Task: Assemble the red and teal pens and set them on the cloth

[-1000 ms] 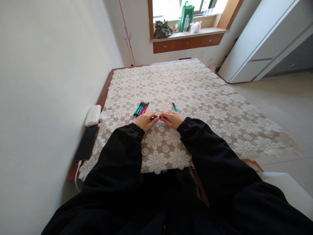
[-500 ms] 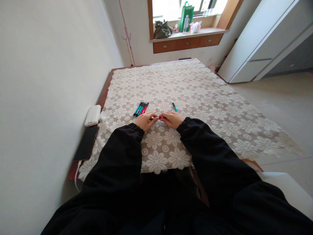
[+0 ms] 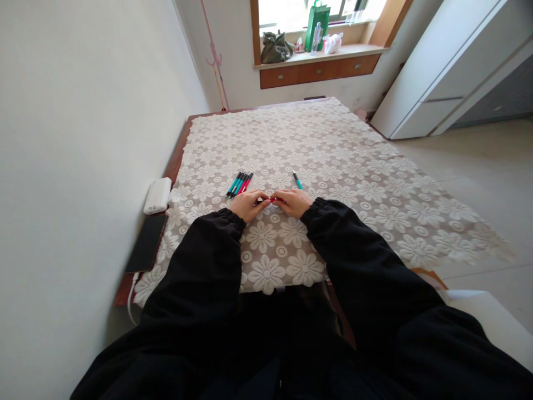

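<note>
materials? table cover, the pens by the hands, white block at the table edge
White flower-pattern table cover: likely crocheted or lace fabric, matte; openwork holes show brown beneath. Row of teal and red pens: probably plastic barrels with dark ends, too small to be sure. White rounded rectangular block: seems smooth moulded plastic. Both hands pinch a small red item; material unclear.

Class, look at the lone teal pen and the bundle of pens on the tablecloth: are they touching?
Apart. The head view shows flowered tablecloth plainly between the lone teal pen and the bundle of pens.
</note>
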Demonstrator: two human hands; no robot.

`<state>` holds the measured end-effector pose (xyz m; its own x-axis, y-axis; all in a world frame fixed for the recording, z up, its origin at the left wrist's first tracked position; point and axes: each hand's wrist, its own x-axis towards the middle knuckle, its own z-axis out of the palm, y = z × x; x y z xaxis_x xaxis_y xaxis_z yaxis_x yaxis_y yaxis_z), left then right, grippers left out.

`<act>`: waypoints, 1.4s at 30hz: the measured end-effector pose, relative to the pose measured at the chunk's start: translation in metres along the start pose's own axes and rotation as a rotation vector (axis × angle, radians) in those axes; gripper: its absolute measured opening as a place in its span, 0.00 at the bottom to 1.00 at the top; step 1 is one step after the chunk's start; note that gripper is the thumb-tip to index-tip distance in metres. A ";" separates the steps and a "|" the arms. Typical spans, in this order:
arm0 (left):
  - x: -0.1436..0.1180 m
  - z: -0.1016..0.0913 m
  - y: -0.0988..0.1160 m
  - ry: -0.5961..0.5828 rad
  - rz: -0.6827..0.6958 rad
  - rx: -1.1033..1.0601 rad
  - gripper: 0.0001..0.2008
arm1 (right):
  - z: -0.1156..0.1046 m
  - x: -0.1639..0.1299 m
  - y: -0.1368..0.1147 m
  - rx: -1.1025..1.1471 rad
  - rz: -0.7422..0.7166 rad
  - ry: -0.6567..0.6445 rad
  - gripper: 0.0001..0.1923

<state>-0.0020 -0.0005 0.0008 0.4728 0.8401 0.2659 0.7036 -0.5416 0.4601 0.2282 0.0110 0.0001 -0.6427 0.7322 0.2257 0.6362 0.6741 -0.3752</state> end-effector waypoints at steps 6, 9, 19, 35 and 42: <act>0.000 -0.001 0.001 -0.009 -0.002 -0.004 0.16 | -0.002 0.000 -0.002 -0.009 0.008 -0.009 0.13; 0.000 0.000 0.001 -0.007 -0.006 0.002 0.16 | -0.002 0.000 -0.002 -0.002 0.010 -0.014 0.13; 0.001 0.001 0.000 -0.008 -0.004 0.010 0.16 | -0.001 0.000 -0.001 -0.013 0.011 -0.012 0.14; 0.001 0.000 -0.001 -0.015 0.011 0.005 0.15 | -0.002 0.001 -0.003 -0.008 0.011 -0.020 0.14; 0.001 0.001 -0.005 -0.015 0.014 -0.004 0.13 | -0.003 0.001 -0.005 -0.005 0.011 -0.034 0.14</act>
<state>-0.0044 0.0030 -0.0023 0.4903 0.8318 0.2600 0.6944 -0.5532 0.4602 0.2258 0.0090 0.0054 -0.6500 0.7356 0.1906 0.6452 0.6668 -0.3729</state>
